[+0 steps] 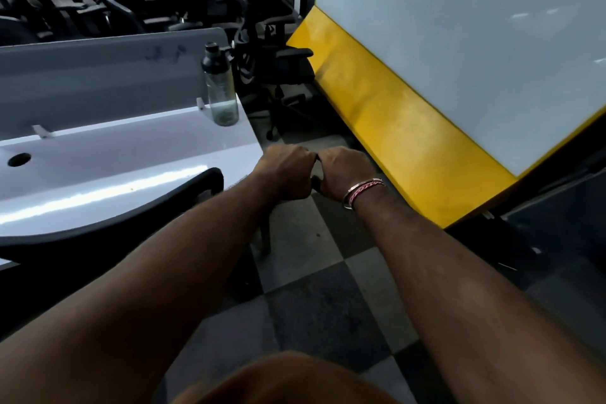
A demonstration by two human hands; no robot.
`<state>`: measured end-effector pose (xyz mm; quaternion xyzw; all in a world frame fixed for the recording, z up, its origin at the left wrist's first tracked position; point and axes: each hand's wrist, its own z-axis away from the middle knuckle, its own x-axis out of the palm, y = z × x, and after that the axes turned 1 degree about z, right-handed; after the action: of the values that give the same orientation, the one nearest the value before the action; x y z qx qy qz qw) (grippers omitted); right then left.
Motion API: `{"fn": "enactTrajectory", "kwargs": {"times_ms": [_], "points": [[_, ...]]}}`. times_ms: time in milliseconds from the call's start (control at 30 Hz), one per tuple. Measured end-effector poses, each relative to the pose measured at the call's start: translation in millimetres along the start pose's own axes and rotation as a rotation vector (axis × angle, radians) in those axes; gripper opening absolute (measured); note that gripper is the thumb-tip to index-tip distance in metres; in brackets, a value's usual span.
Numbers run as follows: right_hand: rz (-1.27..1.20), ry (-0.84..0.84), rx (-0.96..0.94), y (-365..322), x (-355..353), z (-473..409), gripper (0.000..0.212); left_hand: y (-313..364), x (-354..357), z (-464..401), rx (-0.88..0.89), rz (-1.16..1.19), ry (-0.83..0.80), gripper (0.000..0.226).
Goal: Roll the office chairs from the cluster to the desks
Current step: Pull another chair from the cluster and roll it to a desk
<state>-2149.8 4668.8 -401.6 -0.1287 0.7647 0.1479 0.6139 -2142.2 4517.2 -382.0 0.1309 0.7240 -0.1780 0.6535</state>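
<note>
Black chair [137, 223] sits at near left, its curved back edge against the white bench [131, 154], so this one looks parked; more chairs [131, 6] stand clustered at far left and one chair [278, 69] just beyond the bench end. Left hand [283, 174] and right hand [346, 172] meet knuckle to knuckle, fingers curled round something small and dark between them; what it is I cannot tell. Likely next: let go and walk to the far chair. Bottle [221, 88] on the far right bench corner holds only a little dark residue at the bottom.
</note>
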Motion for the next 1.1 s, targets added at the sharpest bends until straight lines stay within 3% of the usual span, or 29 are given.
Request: {"fn": "enactTrajectory", "kwargs": {"times_ms": [233,633,1100], "points": [[-0.031,0.019,0.007,70,18,-45,0.045,9,14,-87,0.016,-0.042,0.008,0.042],[-0.016,0.016,0.053,152,61,-197,0.038,-56,48,-272,0.074,-0.054,0.015,0.038],[-0.058,0.015,-0.112,218,124,-394,0.032,-145,75,-433,-0.114,-0.068,-0.112,0.023]]}}
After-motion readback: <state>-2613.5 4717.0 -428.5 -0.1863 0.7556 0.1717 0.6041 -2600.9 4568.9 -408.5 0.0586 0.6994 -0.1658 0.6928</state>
